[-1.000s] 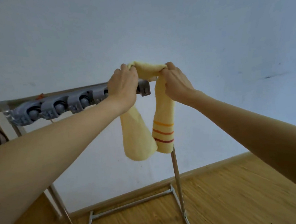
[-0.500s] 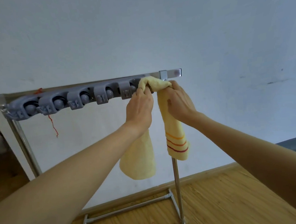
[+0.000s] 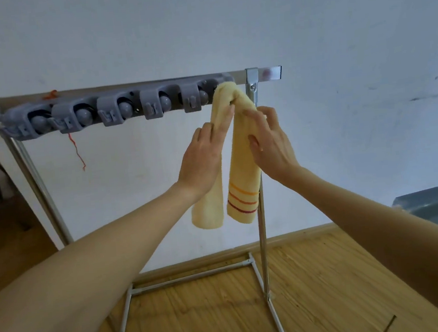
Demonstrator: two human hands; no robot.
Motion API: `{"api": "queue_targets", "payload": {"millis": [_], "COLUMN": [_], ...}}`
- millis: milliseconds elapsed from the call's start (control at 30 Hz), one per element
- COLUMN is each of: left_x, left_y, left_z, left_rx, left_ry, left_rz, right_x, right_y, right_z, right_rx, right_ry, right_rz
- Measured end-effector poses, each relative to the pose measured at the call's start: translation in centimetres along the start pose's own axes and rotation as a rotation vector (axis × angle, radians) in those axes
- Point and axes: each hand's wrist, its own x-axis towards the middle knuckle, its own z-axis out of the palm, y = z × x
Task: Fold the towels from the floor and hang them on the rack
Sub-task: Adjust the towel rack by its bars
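The towel (image 3: 239, 148) is being settled on the rack (image 3: 135, 87), smoothed between straight left fingers (image 3: 221, 122) and loosely curled right fingers (image 3: 254, 114); release is being called for next.

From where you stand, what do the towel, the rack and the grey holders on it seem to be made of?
Towel: soft yellow terry cloth, judging by its fuzzy nap and limp drape, with woven orange and red stripes. Rack: shiny silver metal tube, probably steel, since it glints. Grey holders: likely moulded plastic, matte and uniformly coloured.
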Motion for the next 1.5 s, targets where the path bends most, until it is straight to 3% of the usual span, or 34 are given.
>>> {"api": "queue_targets", "payload": {"millis": [133,367,467,600,767,967,1133,1300,1500], "left_x": [-1.7,-3.9,-4.8,-6.2,-8.2,-11.9,-14.5,-17.3,-22.9], "left_y": [1.0,2.0,2.1,1.5,0.5,1.0,1.9,2.5,3.4], "left_z": [0.5,2.3,3.6,5.8,8.1,10.3,10.7,8.9,3.8], "left_rx": [-0.322,-0.462,-0.461,-0.385,-0.344,-0.235,-0.145,-0.147,-0.187], "left_ry": [0.070,0.129,0.078,-0.142,-0.393,-0.325,-0.386,-0.615,-0.782], "left_rz": [-0.231,-0.484,-0.546,-0.661,-0.654,-0.587,-0.510,-0.521,-0.628], "right_x": [-1.6,-4.6,-5.6,-7.3,-9.4,-11.4,-12.8,-15.2,-21.0], "right_y": [-0.3,1.2,1.5,1.8,2.2,2.1,2.3,2.5,-1.2], "right_z": [1.4,3.5,3.7,4.2,4.9,6.2,6.9,5.8,4.7], "right_rx": [0.126,0.064,0.095,0.069,0.086,0.076,0.076,0.074,0.055], "right_ry": [0.119,-0.182,-0.235,-0.286,-0.283,-0.328,-0.408,-0.642,-0.882], "right_rz": [0.161,0.507,0.532,0.510,0.529,0.503,0.466,0.483,0.542]}}
